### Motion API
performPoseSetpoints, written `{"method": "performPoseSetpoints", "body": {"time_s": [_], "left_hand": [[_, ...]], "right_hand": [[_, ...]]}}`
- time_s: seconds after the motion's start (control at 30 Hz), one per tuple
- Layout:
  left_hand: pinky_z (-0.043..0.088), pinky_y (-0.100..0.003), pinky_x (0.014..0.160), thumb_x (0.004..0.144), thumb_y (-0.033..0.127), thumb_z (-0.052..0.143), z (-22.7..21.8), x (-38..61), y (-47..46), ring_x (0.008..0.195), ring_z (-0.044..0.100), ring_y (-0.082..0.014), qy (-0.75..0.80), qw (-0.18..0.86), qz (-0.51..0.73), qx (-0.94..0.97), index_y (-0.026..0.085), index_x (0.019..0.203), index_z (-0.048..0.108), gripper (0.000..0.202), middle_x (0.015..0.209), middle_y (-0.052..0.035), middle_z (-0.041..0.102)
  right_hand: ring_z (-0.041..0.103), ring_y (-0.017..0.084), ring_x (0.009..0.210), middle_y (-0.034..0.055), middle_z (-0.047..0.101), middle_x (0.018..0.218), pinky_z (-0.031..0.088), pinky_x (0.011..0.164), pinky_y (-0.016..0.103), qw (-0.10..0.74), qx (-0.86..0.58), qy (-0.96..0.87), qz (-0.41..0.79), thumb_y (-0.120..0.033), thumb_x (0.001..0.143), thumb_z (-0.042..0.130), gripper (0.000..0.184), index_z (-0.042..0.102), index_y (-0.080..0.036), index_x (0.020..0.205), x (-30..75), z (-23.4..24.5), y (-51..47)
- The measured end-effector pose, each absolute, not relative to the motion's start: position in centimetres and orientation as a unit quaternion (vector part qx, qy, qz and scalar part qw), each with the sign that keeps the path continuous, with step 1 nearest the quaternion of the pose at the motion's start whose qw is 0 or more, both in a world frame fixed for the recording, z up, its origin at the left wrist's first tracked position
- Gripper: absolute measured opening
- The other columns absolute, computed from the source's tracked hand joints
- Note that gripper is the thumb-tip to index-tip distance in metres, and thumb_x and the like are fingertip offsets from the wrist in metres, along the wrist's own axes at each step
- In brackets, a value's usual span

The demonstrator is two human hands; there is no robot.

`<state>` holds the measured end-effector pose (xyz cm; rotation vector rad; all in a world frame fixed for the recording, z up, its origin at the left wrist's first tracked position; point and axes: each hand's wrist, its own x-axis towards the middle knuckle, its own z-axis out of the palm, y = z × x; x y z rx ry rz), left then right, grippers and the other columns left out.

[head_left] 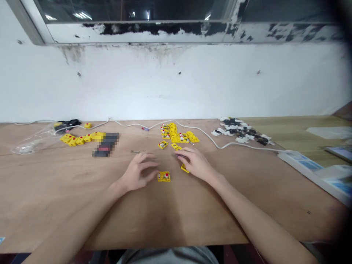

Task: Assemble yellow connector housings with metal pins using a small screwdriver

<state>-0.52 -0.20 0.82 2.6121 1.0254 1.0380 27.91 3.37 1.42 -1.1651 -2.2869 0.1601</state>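
The left hand (139, 171) is resting half-curled and empty on the plywood tabletop (214, 209), just beside a flat square yellow plastic plate (164, 176). The right hand (196, 164) is pinching a slim dark object (180, 156).

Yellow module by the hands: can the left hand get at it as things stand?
Likely yes: the left hand rests right beside the yellow module, with nothing between them; the right hand lies off to its other side.
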Motion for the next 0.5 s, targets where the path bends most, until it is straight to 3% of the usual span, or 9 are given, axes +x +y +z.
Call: {"method": "performPoseSetpoints", "body": {"time_s": [0.13,0.23,0.37,0.5], "left_hand": [[0.046,-0.048,0.098,0.087,0.024,0.062,0.3,-4.5,2.6,0.111,0.057,-0.0275,0.459,-0.028,0.304,0.834,0.024,0.102,0.075,0.020,0.117,-0.0076,0.066],[0.044,-0.050,0.099,0.087,0.029,0.062,-0.6,-7.1,4.3,0.115,0.055,-0.0287,0.510,-0.054,0.296,0.806,0.027,0.095,0.078,0.018,0.116,-0.0060,0.067],[0.038,-0.053,0.107,0.086,0.035,0.065,-1.1,-8.3,5.0,0.125,0.047,-0.0307,0.503,-0.037,0.283,0.816,0.034,0.096,0.079,0.018,0.126,-0.0015,0.065],[0.036,-0.053,0.111,0.086,0.036,0.065,-0.9,-7.4,5.0,0.130,0.042,-0.0315,0.497,0.005,0.272,0.824,0.032,0.095,0.080,0.018,0.133,-0.0003,0.062]], "right_hand": [[0.064,0.027,0.108,0.0076,0.072,0.113,0.048,0.095,0.045,0.269,-0.422,-0.863,0.066,-0.014,0.095,0.055,0.027,0.070,-0.022,0.115,28.3,0.6,4.1],[0.064,0.025,0.107,0.0060,0.073,0.112,0.046,0.095,0.044,0.257,-0.396,-0.877,0.091,-0.013,0.095,0.054,0.027,0.069,-0.024,0.115,27.9,0.4,3.7],[0.062,0.022,0.110,0.0048,0.071,0.115,0.044,0.099,0.043,0.259,-0.366,-0.888,0.107,-0.012,0.095,0.054,0.029,0.067,-0.025,0.117,27.0,0.8,2.7],[0.062,0.021,0.110,0.0056,0.070,0.115,0.043,0.100,0.042,0.276,-0.349,-0.890,0.101,-0.009,0.094,0.054,0.032,0.066,-0.025,0.118,26.4,1.1,2.2]]}}
